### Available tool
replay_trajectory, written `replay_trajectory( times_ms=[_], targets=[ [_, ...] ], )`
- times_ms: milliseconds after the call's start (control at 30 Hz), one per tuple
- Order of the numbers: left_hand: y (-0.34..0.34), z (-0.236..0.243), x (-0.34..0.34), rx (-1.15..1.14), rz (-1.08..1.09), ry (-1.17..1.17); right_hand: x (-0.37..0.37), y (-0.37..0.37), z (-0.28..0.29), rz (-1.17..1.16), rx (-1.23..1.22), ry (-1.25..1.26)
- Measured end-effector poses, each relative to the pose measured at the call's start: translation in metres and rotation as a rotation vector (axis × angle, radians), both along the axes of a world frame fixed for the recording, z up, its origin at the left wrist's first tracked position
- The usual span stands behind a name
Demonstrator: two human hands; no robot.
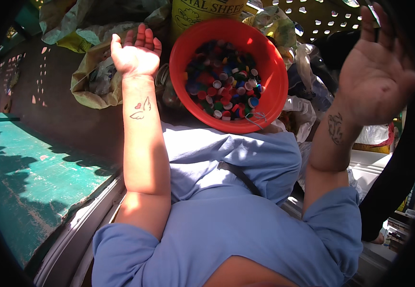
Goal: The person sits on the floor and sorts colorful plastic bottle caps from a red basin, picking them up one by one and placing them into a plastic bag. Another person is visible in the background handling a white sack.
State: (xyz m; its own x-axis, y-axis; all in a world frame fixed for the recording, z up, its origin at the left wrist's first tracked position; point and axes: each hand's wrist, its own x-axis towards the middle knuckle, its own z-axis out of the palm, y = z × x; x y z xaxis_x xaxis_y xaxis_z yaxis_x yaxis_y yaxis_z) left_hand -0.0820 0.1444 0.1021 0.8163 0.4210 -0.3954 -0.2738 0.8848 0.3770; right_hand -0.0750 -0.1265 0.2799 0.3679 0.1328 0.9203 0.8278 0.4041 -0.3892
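My left hand [136, 55] is palm up and empty, fingers loosely curved and apart, just left of a round red plastic tub [182, 95]. The tub holds several loose bottle caps [224, 88] in red, white, blue and green, and a pale tie hangs at its near rim. My right hand [377, 71] is raised at the upper right, palm showing and fingers open with nothing in them; its fingertips run into the dark edge of the picture. My blue-clothed lap lies just below the tub.
Crumpled bags [92, 81] and a yellow container [202, 14] stand behind and beside the tub, with plastic bags [298, 115] on the right. A worn green board [40, 186] runs along the left. A dark-clothed leg [384, 186], apparently another person's, is at the right.
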Motion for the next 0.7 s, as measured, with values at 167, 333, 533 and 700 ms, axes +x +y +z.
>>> replay_trajectory(
  times_ms=[167, 333, 533, 700],
  targets=[
    [0.008, -0.004, -0.004, 0.005, 0.013, -0.013, 0.007, 0.011, -0.202, -0.185, -1.731, 0.137],
    [0.009, -0.004, -0.005, 0.004, 0.007, -0.022, -0.008, 0.004, -0.299, -0.205, -1.753, 0.291],
    [0.009, -0.005, -0.004, 0.009, -0.007, -0.028, -0.019, 0.014, -0.318, -0.279, -1.744, 0.327],
    [0.008, -0.002, -0.006, 0.019, 0.013, -0.027, -0.011, 0.013, -0.311, -0.307, -1.562, 0.211]
  ],
)
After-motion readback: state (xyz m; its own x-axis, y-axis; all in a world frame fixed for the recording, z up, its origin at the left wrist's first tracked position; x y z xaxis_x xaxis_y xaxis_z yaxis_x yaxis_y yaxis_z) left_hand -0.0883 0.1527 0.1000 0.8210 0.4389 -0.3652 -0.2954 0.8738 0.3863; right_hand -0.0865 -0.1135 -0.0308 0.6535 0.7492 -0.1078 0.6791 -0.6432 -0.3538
